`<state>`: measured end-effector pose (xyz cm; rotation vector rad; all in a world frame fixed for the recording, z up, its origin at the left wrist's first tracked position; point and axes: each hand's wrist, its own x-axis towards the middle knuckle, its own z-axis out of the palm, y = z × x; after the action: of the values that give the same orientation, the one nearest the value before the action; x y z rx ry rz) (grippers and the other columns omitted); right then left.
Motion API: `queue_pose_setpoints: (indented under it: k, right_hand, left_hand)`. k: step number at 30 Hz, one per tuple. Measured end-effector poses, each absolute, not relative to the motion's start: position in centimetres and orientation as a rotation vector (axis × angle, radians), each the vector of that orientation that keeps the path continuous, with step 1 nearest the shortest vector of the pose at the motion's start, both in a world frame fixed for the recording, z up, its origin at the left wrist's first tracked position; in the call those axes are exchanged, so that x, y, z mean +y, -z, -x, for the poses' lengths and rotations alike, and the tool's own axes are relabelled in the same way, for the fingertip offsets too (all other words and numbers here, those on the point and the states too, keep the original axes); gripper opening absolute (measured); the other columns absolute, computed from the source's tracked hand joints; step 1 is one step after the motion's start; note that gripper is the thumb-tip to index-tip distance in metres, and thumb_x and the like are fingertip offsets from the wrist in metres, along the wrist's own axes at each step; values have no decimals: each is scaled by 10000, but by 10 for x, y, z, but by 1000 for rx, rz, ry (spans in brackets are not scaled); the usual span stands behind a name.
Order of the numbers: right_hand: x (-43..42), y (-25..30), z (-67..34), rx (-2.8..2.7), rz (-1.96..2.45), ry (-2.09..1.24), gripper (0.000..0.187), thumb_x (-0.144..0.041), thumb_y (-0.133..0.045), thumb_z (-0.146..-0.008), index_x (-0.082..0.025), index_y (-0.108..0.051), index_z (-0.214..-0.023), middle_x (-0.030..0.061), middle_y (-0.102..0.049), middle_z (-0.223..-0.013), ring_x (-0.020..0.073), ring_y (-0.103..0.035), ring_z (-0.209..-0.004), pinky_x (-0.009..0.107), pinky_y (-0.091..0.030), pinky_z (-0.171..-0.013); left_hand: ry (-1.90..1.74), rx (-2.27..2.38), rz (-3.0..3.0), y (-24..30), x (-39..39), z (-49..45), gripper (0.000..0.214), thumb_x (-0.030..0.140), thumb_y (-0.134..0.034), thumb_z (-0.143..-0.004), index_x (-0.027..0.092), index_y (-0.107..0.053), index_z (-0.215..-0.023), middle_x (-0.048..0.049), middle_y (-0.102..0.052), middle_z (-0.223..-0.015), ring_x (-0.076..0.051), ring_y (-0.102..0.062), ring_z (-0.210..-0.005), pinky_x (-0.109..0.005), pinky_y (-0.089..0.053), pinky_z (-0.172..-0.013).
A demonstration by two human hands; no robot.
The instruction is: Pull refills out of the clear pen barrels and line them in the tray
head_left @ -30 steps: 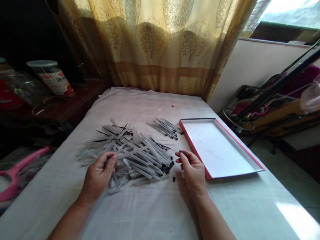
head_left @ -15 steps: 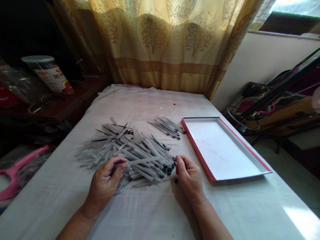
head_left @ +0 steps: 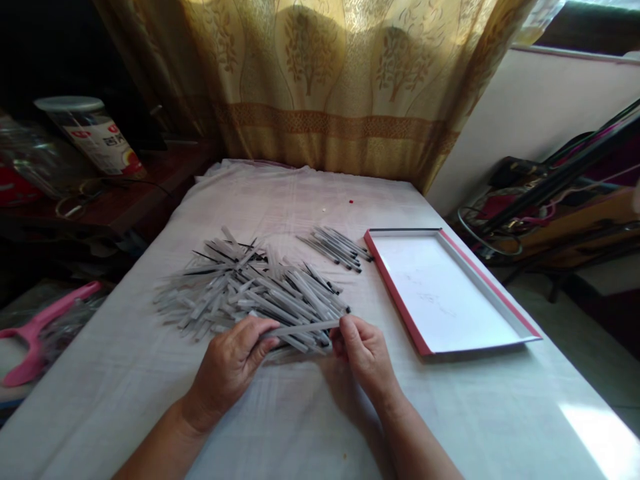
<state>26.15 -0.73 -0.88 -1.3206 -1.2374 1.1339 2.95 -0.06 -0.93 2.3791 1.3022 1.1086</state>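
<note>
A translucent white pen barrel (head_left: 307, 328) spans the gap between my two hands, held nearly level. Its left end is pinched between the thumb and fingers of my left hand (head_left: 235, 363). At the other end, my right hand (head_left: 367, 353) is closed with thumb and forefinger on the tip; whether a small part is also between those fingers is hidden. Just beyond the hands lies a loose heap of similar pen barrels (head_left: 235, 287), some with black ends or dark refills inside. A smaller group of pens with black ends (head_left: 337, 248) lies behind, to the right.
A shallow white box lid with red sides (head_left: 435, 293) sits at the right on the white tablecloth (head_left: 280, 427). A tiny red piece (head_left: 351, 201) lies toward the back. Left of the table are a lidded jar (head_left: 95, 137) and a pink plastic handle (head_left: 35, 333).
My left hand has moved right with the barrel, and my right fingers now meet its end; before, they were apart. The view has shifted slightly.
</note>
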Motion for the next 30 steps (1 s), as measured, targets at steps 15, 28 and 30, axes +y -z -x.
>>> queue_pose_setpoints:
  k: [15, 28, 30]
  right_hand:
    - [-1, 6, -279, -862, 1242, -898, 373, -536, -666, -796, -197, -579, -666, -34, -535, -494, 92, -447, -426, 209, -321, -407]
    - [15, 19, -259, -1463, 1488, -373, 246, -372, -571, -897, -218, -763, -906, 88, -728, -936, 232, -671, -897, 361, -524, -806]
    - [18, 18, -257, -1550, 1509, -316, 255, -378, -568, -895, -223, -769, -920, 91, -731, -941, 242, -669, -915, 375, -512, -845]
  left_hand:
    - [-1042, 1598, -2152, -4, 10, -6, 478, 499, -367, -987, 209, -633, -715, -4, -674, -608, -139, -636, -535, -218, -479, -506]
    - [-1268, 1851, -2377, 25, 33, 10, 288, 419, -493, -964, 222, -683, -1052, -75, -710, -982, -240, -661, -928, -350, -496, -834]
    - [-1252, 1877, -2420, 29, 34, 10, 294, 404, -480, -972, 226, -679, -1096, -79, -709, -1016, -249, -658, -953, -358, -488, -825]
